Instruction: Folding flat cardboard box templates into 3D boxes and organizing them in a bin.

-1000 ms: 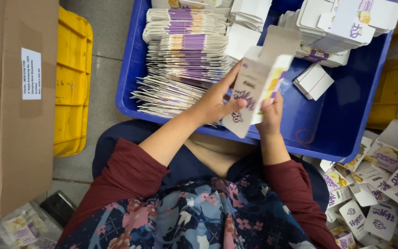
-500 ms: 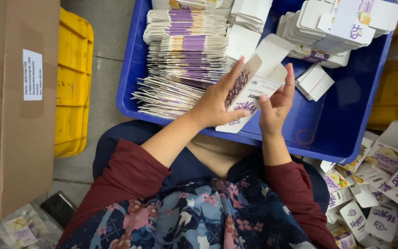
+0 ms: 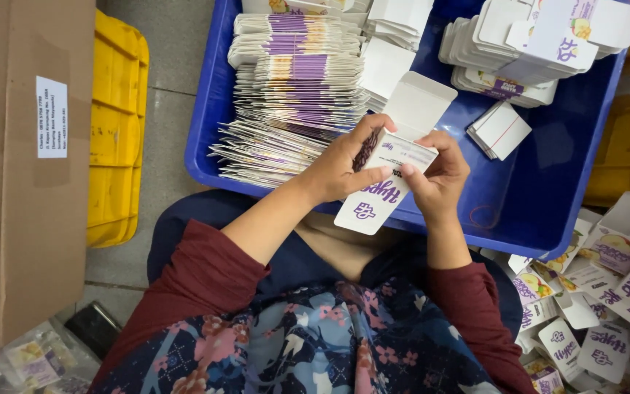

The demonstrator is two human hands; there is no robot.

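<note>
We hold a small white carton [image 3: 391,171] over the blue bin [image 3: 548,211]: our left hand [image 3: 340,168] wraps its side, our right hand [image 3: 439,175] pinches the other edge, top flap standing open.

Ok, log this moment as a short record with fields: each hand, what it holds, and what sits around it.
left hand: grips small white and purple cardboard carton from the left
right hand: on the carton's right side
carton state: top flap open
behind hands: blue plastic tray with stacks of flat carton blanks
right of lap: pile of folded cartons
left: yellow plastic crate, brown cardboard box
</note>
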